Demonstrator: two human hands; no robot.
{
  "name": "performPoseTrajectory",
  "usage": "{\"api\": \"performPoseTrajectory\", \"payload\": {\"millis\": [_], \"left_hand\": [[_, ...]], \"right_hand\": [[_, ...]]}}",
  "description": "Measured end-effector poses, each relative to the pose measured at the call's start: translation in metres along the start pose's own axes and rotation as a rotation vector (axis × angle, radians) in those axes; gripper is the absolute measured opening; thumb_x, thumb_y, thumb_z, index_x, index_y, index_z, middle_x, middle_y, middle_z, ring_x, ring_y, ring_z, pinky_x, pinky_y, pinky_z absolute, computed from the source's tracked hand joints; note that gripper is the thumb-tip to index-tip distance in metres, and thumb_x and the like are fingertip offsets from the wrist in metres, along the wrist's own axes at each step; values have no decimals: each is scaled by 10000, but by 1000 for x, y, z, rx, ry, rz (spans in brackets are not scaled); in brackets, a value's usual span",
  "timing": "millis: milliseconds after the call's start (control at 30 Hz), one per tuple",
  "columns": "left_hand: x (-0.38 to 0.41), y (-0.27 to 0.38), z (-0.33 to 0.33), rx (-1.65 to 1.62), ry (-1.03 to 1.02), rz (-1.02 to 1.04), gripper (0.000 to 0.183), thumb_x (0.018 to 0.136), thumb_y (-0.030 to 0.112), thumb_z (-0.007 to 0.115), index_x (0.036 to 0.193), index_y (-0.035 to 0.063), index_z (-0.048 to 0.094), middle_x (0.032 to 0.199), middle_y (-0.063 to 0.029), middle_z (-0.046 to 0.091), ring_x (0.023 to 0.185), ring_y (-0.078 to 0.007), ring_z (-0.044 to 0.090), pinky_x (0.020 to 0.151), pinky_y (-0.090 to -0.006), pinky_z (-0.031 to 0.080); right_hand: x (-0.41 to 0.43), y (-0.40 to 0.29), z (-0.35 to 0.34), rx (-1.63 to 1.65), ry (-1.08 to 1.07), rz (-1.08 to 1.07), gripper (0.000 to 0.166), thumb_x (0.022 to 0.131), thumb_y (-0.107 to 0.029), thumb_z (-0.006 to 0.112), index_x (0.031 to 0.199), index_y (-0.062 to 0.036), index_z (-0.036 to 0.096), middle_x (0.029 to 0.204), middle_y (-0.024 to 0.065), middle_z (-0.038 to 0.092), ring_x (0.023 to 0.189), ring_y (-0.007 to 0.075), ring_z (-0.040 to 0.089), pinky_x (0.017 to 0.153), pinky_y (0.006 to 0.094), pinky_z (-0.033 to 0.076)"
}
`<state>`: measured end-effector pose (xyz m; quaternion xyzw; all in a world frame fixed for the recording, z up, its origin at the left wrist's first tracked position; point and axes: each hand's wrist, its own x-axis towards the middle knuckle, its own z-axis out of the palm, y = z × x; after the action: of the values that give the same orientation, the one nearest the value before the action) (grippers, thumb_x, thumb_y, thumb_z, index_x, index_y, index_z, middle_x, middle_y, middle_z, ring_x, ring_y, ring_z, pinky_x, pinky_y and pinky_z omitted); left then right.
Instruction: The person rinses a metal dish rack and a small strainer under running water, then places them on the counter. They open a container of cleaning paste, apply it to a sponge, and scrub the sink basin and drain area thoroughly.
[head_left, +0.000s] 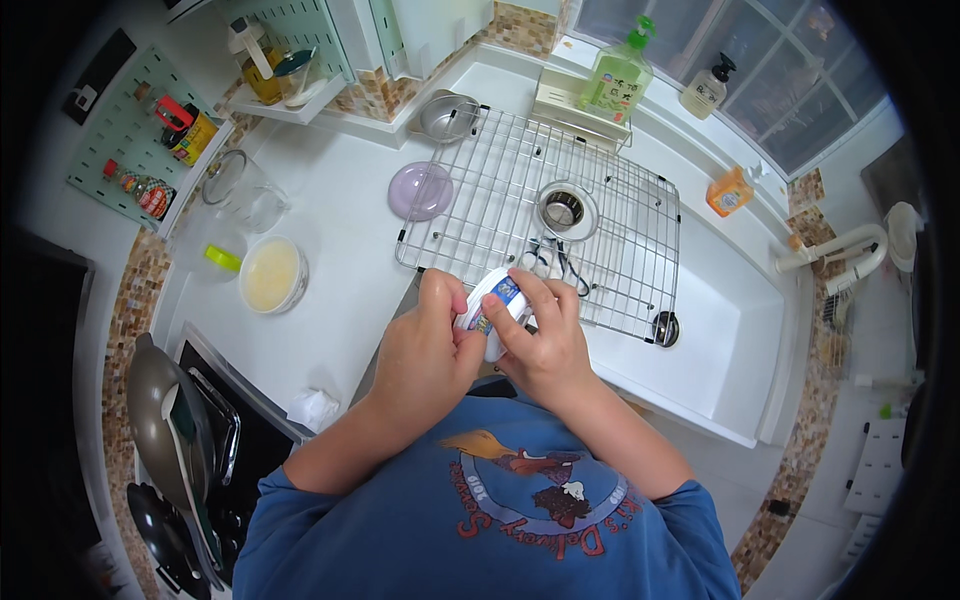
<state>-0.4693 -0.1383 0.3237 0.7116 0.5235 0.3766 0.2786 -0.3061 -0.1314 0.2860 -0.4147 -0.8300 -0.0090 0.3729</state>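
A small white plastic tub (493, 306) with a blue, printed label is tilted between my two hands, just in front of my chest. My right hand (546, 334) grips it from the right, with the thumb and fingertips across the label. On the other side, my left hand (426, 339) pinches its rim between thumb and curled fingers. The tub's underside is partly covered by my fingers. Just beyond it, a steel wire rack (495, 172) lies over the sink, bearing a round metal strainer basket (562, 210) and a dark-and-white item (551, 259) that I cannot identify.
Left on the counter are a bowl with pale yellow contents (271, 276), a glass jug (247, 195) and crumpled white paper (313, 409). A lilac lid (420, 191) lies partly under the rack. The white sink (705, 345) extends right; a wok (166, 420) stands at the left.
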Motion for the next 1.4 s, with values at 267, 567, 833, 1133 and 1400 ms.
{"api": "performPoseTrajectory", "payload": {"millis": [267, 567, 833, 1133, 1400], "left_hand": [[-8, -2, -4, -67, 56, -56, 269, 745, -40, 549, 933, 20, 366, 615, -116, 491, 485, -280, 563, 454, -368, 433], [-7, -10, -7, -144, 70, -58, 248, 754, -40, 529, 923, 16, 356, 681, -148, 559, 528, -294, 610, 476, -359, 474], [-3, -18, -14, -160, 21, 47, 235, 772, -42, 509, 909, 20, 329, 709, -166, 583, 568, -283, 628, 497, -340, 482], [11, -16, -15, -265, -23, -147, 292, 772, -54, 518, 952, 19, 300, 745, -165, 608, 592, -222, 638, 515, -304, 493], [13, -14, -6, -361, -97, -159, 313, 777, -48, 542, 985, 10, 314, 818, -171, 615, 777, -249, 682, 668, -311, 556]], "right_hand": [[0, -1, 4, 47, -11, -45, 598, 550, -105, 739, 1119, -221, 596, 1216, 145, 501, 938, 331, 486, 674, 348, 515], [2, 1, 8, 73, 0, -59, 677, 484, -104, 772, 1123, -245, 595, 1217, 137, 505, 933, 335, 481, 665, 344, 513], [5, 0, 6, 116, -18, -53, 752, 429, -108, 797, 1136, -259, 592, 1223, 140, 502, 952, 340, 483, 689, 349, 521], [6, -6, 10, 356, -172, 227, 796, 539, -73, 806, 1255, -150, 467, 1237, 210, 411, 1057, 400, 458, 847, 430, 476], [11, 7, 0, 617, -305, 509, 850, 653, -215, 803, 1329, -32, 320, 1181, 217, 432, 1113, 353, 480, 934, 406, 429]]}}
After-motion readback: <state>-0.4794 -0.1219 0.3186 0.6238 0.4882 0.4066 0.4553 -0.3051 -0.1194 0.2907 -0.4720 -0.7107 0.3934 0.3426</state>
